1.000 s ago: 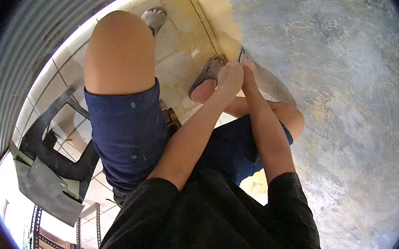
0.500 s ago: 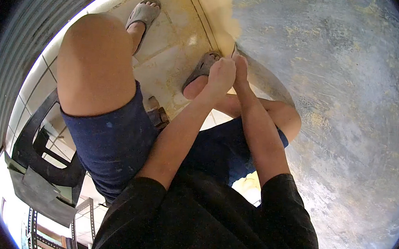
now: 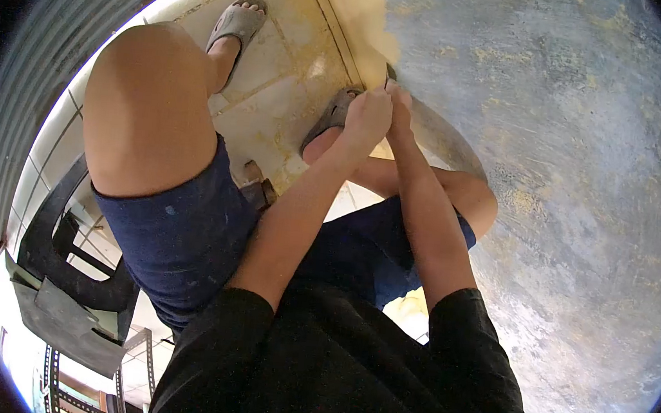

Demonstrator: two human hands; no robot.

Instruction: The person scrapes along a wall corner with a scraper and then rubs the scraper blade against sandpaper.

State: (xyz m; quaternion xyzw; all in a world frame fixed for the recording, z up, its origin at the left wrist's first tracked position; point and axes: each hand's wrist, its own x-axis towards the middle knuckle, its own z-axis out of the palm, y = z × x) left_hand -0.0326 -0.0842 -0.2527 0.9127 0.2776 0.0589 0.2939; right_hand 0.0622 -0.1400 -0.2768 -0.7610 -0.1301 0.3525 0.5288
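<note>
My left hand [image 3: 369,115] is closed, close beside my right hand [image 3: 400,110], above my sandalled foot near the foot of the wall. Between and just beyond the hands a thin dark tool [image 3: 390,73] shows, its tip at the wall's lower edge. My right hand is closed on it; what my left fingers grip is too small to make out. The wall [image 3: 570,164] is patchy grey-blue with yellowish spots, and a plain yellow strip [image 3: 362,20] runs along its far edge.
Dusty floor tiles [image 3: 264,114] lie under my sandals. A black plastic stool [image 3: 40,240] with grey sheets [image 3: 72,325] stands at the left, near a perforated metal frame [image 3: 54,379]. A corrugated shutter [image 3: 17,108] curves along the left side. Small brownish objects [image 3: 257,188] lie by my thigh.
My left knee has swung to the left, showing more of the far sandal. Both hands have shifted slightly left and up, with the tool tip still at the wall's edge.
</note>
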